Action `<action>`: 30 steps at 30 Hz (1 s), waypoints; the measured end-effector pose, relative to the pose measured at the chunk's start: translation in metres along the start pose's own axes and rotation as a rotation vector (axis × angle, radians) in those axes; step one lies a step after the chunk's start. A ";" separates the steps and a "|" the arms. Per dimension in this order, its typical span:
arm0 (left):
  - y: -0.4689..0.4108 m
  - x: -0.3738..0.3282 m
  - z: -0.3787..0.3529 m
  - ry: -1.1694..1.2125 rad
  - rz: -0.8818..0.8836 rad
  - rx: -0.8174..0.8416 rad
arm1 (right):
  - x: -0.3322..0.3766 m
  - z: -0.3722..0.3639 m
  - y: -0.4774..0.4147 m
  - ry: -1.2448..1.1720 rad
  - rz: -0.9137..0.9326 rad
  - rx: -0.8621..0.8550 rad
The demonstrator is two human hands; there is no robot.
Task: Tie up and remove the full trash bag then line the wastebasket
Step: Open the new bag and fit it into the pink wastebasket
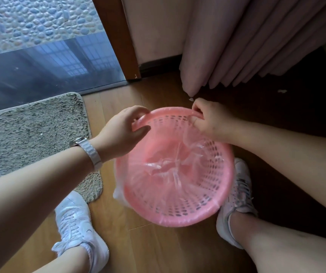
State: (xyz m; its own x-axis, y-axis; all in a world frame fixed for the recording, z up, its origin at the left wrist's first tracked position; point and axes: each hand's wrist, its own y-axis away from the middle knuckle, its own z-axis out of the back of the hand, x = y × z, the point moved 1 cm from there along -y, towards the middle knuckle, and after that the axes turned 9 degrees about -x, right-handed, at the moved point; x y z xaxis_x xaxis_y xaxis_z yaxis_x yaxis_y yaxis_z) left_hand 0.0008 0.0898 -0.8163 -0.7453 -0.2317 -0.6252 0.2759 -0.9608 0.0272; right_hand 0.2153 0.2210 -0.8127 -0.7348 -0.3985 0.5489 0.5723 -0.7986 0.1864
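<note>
A round pink perforated wastebasket point(207, 212) stands on the wood floor between my feet. A clear thin plastic bag point(164, 168) lies crumpled inside it and folds over the rim on the near and left sides. My left hand point(122, 129) pinches the bag edge against the far-left rim. My right hand point(207, 119) grips the bag edge at the far-right rim, fingers curled over it. A white watch sits on my left wrist.
A grey shaggy mat point(30, 131) lies to the left. A glass door point(50, 62) and its wooden frame point(122, 46) stand beyond. Pink curtains point(246, 46) hang at the back right. My white sneakers point(77, 223) flank the basket.
</note>
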 end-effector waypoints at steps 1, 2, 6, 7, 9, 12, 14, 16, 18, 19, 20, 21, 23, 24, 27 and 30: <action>0.002 0.005 0.005 -0.010 0.015 -0.006 | -0.001 0.001 0.000 0.032 -0.020 -0.007; 0.004 0.010 0.010 -0.019 0.025 -0.008 | 0.000 0.001 -0.001 0.085 -0.030 -0.007; 0.010 0.021 0.025 0.002 0.047 0.037 | 0.018 0.000 -0.008 0.290 0.120 -0.026; 0.012 0.022 0.028 0.002 0.058 0.047 | 0.026 -0.001 -0.011 0.304 0.175 -0.036; 0.016 0.025 0.033 -0.008 0.104 0.077 | 0.042 -0.006 -0.015 0.317 0.272 -0.035; 0.023 0.031 0.040 -0.012 0.199 0.151 | 0.063 -0.018 -0.017 0.349 0.418 -0.010; 0.028 0.035 0.042 -0.029 0.225 0.176 | 0.072 -0.027 -0.019 0.339 0.478 -0.006; 0.032 0.039 0.044 -0.029 0.235 0.183 | 0.079 -0.035 -0.021 0.295 0.490 0.006; 0.035 0.044 0.044 -0.025 0.245 0.175 | 0.082 -0.042 -0.023 0.244 0.472 0.023; 0.036 0.047 0.044 -0.019 0.243 0.168 | 0.082 -0.044 -0.023 0.225 0.456 0.027; 0.037 0.050 0.043 -0.011 0.236 0.160 | 0.079 -0.045 -0.023 0.213 0.435 0.025; 0.039 0.053 0.041 -0.001 0.231 0.157 | 0.077 -0.046 -0.023 0.208 0.414 0.021; 0.041 0.059 0.033 -0.003 0.221 0.165 | 0.072 -0.047 -0.023 0.212 0.387 0.013; 0.042 0.061 0.027 -0.016 0.213 0.169 | 0.071 -0.047 -0.023 0.217 0.385 0.012; 0.042 0.066 0.010 -0.042 0.218 0.173 | 0.071 -0.050 -0.024 0.226 0.388 0.013; 0.041 0.067 0.002 -0.053 0.222 0.191 | 0.070 -0.050 -0.024 0.221 0.383 0.017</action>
State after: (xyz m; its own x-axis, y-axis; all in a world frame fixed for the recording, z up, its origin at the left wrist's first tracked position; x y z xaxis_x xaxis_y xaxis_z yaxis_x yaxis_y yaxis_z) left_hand -0.0394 0.0348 -0.8557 -0.7115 -0.4423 -0.5460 0.3206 -0.8958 0.3079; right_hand 0.1313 0.1896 -0.8197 -0.5280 -0.7523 0.3940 0.8227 -0.5682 0.0179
